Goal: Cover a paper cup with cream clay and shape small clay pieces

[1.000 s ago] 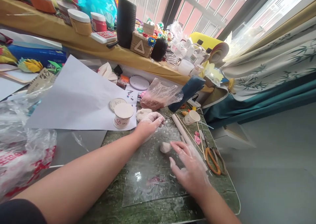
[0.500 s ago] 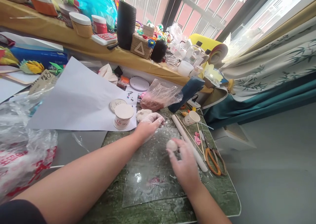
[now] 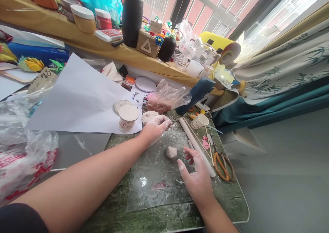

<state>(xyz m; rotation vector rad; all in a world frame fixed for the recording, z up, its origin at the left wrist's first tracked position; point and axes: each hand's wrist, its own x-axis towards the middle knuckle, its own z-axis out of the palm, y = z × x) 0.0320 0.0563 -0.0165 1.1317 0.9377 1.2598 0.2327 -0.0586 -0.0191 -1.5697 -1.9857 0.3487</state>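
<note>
A small white lump of dough with flattened sides sits on the clear sheet, which is dusted with white powder. Just to its right is my right hand, fingers apart and holding nothing. My left hand is curled, with thumb and fingers together and white powder on them; whatever may be inside is hidden. Behind its knuckles lies a larger white dough lump. A white rolling pin lies right of my right hand, with a short pale stick partly showing beside it.
A paper cup of white powder stands on white paper. Further right are another paper cup, orange-handled scissors and thin sticks. A bag of brown material and a dark blue cylinder stand behind. Plastic wrapping lies left.
My right hand has let go of the dough lump, set it on the clear sheet and drawn back a little to the right, fingers spreading. My left hand stays almost in place.
</note>
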